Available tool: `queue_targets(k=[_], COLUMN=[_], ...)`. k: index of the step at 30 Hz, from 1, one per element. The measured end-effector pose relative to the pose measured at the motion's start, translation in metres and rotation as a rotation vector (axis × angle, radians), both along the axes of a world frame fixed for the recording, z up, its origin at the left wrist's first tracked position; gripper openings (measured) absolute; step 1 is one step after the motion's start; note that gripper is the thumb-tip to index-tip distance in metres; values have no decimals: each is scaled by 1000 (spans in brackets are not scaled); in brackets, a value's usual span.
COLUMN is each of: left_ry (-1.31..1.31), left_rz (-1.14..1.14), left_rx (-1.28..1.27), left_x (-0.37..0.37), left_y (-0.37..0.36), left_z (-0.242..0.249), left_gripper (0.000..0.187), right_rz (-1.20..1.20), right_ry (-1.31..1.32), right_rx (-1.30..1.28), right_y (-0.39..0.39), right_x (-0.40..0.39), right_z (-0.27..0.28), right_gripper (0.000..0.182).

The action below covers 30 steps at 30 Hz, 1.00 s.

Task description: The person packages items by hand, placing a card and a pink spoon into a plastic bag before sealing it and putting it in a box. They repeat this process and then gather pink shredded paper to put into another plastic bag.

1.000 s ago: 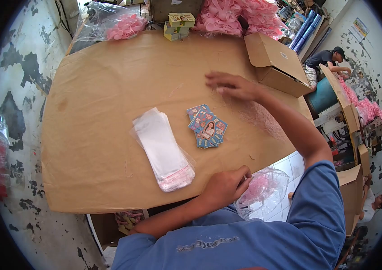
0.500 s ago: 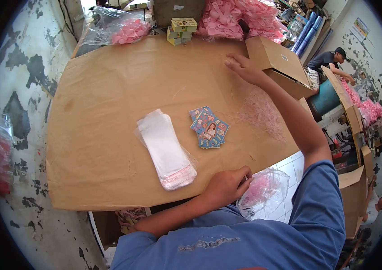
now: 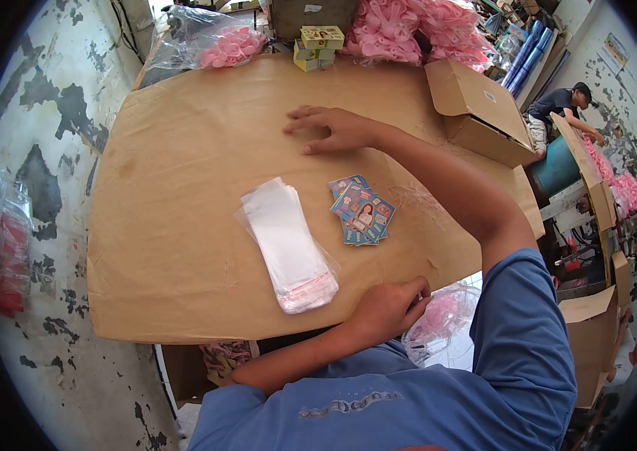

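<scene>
My right hand (image 3: 330,129) is over the far middle of the brown paper-covered table (image 3: 176,195), open, its fingers apart and pointing left. Nothing shows in it. At the near edge my left hand (image 3: 386,308) rests with fingers curled closed and nothing showing in them. Left of it lies a stack of clear plastic sleeves (image 3: 288,244) with pinkish ends. A loose pile of blue printed cards (image 3: 363,214), the top ones showing a picture of a person, lies between my two hands.
A cardboard box (image 3: 480,109) stands at the far right. Small yellow boxes (image 3: 318,49) and bags of pink pieces (image 3: 382,30) line the back. Thin pink strands (image 3: 420,199) lie by my right forearm. A clear bag (image 3: 439,323) hangs below the edge. A person (image 3: 559,113) works at right.
My right hand has swept left and slightly nearer, from beside the cardboard box to above the table's far middle. My left hand stays at the edge. The view has shifted slightly.
</scene>
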<state>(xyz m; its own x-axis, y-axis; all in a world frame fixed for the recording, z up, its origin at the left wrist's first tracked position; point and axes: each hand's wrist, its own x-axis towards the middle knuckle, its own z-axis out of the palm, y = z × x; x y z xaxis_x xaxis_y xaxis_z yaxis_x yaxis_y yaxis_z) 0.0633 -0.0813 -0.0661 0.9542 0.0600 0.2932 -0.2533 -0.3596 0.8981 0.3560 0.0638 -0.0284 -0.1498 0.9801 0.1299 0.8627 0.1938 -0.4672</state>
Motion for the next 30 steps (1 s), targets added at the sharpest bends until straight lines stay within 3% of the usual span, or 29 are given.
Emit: queue_targets(k=[4,7,12,15,18,19,21,24,27,30], left_ry=[0,8,3,5,24,29,28,20,34,58], left_rz=[-3,-12,-22,-23,-32,-35,-38,-26,-10,10], left_rx=[-22,-17,6,29,59,67,76,77,75,74], left_x=[-1,-1,-2,-1,0,0,0,0,-1,-2], left_y=[2,3,2,3,1,1,-1,-3,-4,-6], left_z=[-2,-2,-4,0,1,0,0,0,1,3], left_gripper=[13,13,14,13,13,13,13,12,13,12], right_rz=[125,16,-279,-616,-850,-838,-798,-489,-962,-1134], right_ry=[58,-53,-220,-209,-406,-386,-348,-751,-493,-376], right_rx=[-16,-8,17,-321,-574,-405,-63,-241,10,-149], right_y=[-11,-58,-162,-211,-211,-215,-215,-184,-145,-128], right_x=[2,10,47,29,-5,-1,23,53,68,72], right_z=[-1,8,13,46,92,84,50,15,-32,-17], right_gripper=[38,35,30,33,39,40,43,59,82,102])
